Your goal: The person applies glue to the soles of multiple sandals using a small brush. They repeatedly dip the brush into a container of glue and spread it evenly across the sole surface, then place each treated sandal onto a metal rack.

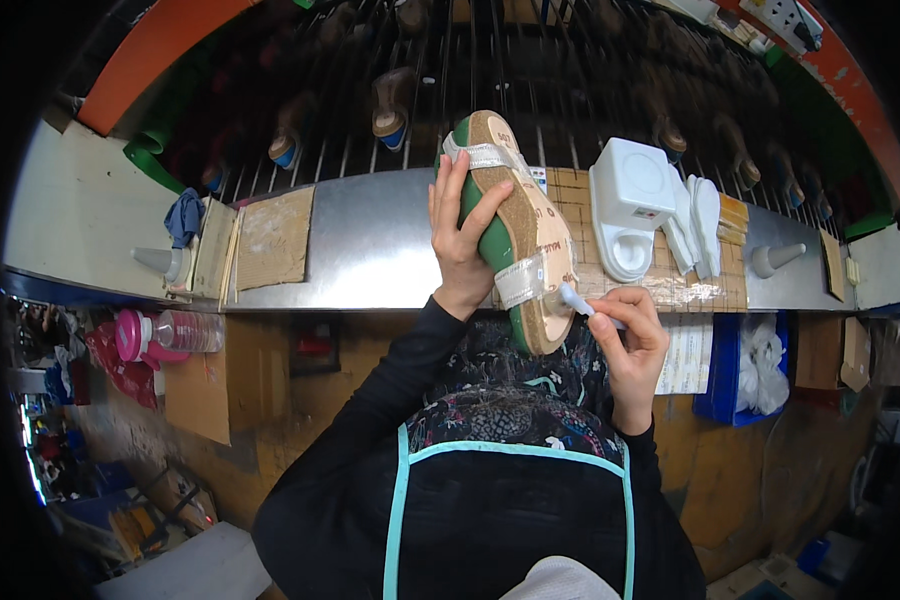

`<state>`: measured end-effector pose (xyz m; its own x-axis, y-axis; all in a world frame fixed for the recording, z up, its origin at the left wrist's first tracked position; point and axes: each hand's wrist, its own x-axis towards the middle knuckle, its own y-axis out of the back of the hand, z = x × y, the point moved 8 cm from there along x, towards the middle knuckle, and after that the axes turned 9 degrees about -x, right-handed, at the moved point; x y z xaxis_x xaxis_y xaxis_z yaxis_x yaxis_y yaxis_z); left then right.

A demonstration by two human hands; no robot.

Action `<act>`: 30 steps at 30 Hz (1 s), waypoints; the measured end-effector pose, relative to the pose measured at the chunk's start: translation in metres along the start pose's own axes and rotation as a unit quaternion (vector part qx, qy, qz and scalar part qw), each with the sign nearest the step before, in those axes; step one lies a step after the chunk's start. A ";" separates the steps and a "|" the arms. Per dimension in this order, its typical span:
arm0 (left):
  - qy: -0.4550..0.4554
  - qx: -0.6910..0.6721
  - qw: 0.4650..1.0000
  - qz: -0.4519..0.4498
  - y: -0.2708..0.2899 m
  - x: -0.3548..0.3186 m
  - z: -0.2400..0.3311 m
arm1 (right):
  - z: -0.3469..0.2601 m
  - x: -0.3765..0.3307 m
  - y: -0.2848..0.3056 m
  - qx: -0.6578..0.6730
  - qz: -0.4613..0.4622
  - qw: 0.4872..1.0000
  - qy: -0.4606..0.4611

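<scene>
L hand grip clamped round the mid of a sandal, thumb on the cork side, fingers wrapped over the green sole edge. Sandal held up off the counter, in front of the chest, above the counter's near edge. Long axis runs near vertical w/ a slight tilt: far end points up-left toward the rack, near end down-right toward the person. Two pale straps cross it, one near each end.

R hand grip closed on a small white brush; its tip touches the sandal's lower end by the lower strap.

Counter: bare metal strip left of the sandal, open room there. Cardboard pieces + blue cloth toward the left end. White plastic holder just right of the sandal; can't tell what's inside it. Grey cone toward the right end. Under the counter's right part, a blue bin w/ white bags in it.
</scene>
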<state>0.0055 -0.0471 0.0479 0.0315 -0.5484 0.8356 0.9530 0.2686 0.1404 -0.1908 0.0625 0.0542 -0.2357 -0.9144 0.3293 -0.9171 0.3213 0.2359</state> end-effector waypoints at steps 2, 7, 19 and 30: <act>0.018 0.020 1.000 -0.009 0.000 -0.004 -0.002 | 0.002 -0.005 -0.001 -0.006 -0.004 1.000 -0.011; 0.032 0.044 0.998 -0.024 -0.004 -0.011 -0.003 | 0.006 -0.007 -0.002 -0.030 0.019 0.999 -0.028; 0.018 0.069 0.997 -0.032 -0.004 -0.012 -0.004 | -0.001 0.018 -0.007 -0.108 0.050 0.992 0.038; 0.048 0.039 0.998 -0.028 -0.005 -0.004 -0.010 | 0.004 0.027 -0.009 -0.041 0.000 0.997 0.062</act>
<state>0.0036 -0.0538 0.0388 0.0115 -0.6369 0.7709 0.9277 0.2944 0.2294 -0.1899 0.0339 0.0571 -0.1885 -0.8787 0.4386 -0.8867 0.3442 0.3086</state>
